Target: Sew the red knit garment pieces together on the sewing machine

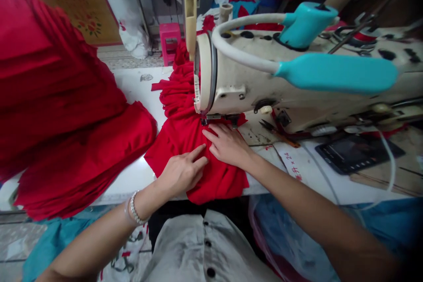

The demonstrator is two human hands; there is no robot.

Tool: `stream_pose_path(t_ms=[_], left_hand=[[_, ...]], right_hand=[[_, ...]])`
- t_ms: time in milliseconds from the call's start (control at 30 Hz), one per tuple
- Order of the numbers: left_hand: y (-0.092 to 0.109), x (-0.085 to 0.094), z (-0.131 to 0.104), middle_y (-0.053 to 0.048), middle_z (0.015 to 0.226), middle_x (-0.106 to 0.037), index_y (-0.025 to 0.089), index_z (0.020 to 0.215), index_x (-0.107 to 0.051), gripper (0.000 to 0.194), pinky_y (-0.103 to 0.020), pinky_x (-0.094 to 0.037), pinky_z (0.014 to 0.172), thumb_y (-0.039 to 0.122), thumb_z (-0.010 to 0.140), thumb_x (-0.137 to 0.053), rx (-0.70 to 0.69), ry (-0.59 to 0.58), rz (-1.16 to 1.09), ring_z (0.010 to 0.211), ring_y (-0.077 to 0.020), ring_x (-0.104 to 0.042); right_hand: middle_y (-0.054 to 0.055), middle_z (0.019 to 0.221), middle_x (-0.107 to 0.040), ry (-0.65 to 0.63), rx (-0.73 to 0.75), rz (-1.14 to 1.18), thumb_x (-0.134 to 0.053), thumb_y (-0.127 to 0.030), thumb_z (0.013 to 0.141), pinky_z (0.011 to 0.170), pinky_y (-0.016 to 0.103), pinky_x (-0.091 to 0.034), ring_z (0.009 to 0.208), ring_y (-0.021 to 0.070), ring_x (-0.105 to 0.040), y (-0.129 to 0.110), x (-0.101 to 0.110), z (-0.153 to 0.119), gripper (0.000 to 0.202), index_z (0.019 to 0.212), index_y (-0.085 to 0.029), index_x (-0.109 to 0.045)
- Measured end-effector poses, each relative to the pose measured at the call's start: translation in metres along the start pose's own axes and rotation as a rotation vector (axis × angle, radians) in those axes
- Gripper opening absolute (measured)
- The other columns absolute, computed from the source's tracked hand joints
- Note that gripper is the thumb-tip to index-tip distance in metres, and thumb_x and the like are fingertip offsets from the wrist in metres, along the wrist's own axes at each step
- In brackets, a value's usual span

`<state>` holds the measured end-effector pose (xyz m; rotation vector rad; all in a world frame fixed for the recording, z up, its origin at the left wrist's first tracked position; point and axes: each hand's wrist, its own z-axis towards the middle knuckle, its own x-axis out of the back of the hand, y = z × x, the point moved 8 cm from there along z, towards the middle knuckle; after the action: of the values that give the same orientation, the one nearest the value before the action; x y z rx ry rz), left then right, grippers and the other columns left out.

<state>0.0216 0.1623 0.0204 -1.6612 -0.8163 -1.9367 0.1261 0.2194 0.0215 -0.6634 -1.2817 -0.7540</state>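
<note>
A piece of red fabric (214, 185) lies under the presser foot (206, 120) of a white sewing machine (238, 83) and hangs a little over the table's front edge. My right hand (229, 145) rests flat on it close to the foot, fingers stretched out. To the left, my left hand (183, 172) is on the same fabric, index finger pointing toward the foot and the other fingers curled in on the cloth; the fingertips underneath are hidden. Gathered red cloth (180, 90) bunches up behind the needle area.
A tall stack of red fabric pieces (66, 97) fills the left of the table (132, 83). Thread snips (279, 133) and a dark phone-like device (357, 152) lie at the right. A turquoise lamp (340, 72) arches over the machine. Behind stands a pink stool (169, 37).
</note>
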Motion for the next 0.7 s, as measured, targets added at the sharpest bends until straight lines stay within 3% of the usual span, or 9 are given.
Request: stream_pose_path(t_ms=[200,367,500,700], left_hand=[[-0.012,0.003,0.019,-0.015,0.149,-0.054,0.018,0.112,-0.062,0.021,-0.029,-0.058,0.063,0.020,0.094,-0.053,0.015,-0.014,0.041,0.094,-0.0234,-0.074],[-0.028,0.005,0.030,-0.014,0.146,-0.057,0.018,0.113,-0.063,0.021,-0.027,-0.057,0.063,0.021,0.096,-0.052,0.014,0.042,0.059,0.093,-0.0212,-0.073],[-0.039,0.005,0.037,-0.013,0.143,-0.058,0.018,0.116,-0.065,0.025,-0.030,-0.057,0.064,0.021,0.097,-0.049,-0.037,0.065,0.060,0.099,-0.0241,-0.070],[-0.056,0.006,0.051,-0.013,0.123,-0.064,0.018,0.124,-0.065,0.032,-0.028,-0.051,0.058,0.023,0.098,-0.048,-0.015,0.053,0.112,0.094,-0.0238,-0.067]], right_hand=[[0.016,0.134,-0.060,0.046,0.017,0.026,-0.050,-0.012,0.092,0.097,0.046,-0.048,0.121,0.0322,-0.054,0.010,0.000,0.006,0.044,0.133,-0.018,-0.062],[0.014,0.118,-0.068,0.218,0.033,0.228,-0.048,-0.015,0.096,0.098,0.042,-0.051,0.110,0.0254,-0.061,-0.007,0.017,-0.030,0.032,0.121,-0.014,-0.068],[0.017,0.125,-0.067,0.217,0.056,0.241,-0.055,-0.025,0.094,0.099,0.047,-0.052,0.117,0.0304,-0.060,-0.027,0.021,-0.056,0.031,0.118,-0.012,-0.070],[0.020,0.129,-0.066,0.239,0.039,0.162,-0.052,-0.027,0.097,0.099,0.047,-0.052,0.120,0.0318,-0.060,-0.025,0.015,-0.045,0.036,0.123,-0.009,-0.069]])
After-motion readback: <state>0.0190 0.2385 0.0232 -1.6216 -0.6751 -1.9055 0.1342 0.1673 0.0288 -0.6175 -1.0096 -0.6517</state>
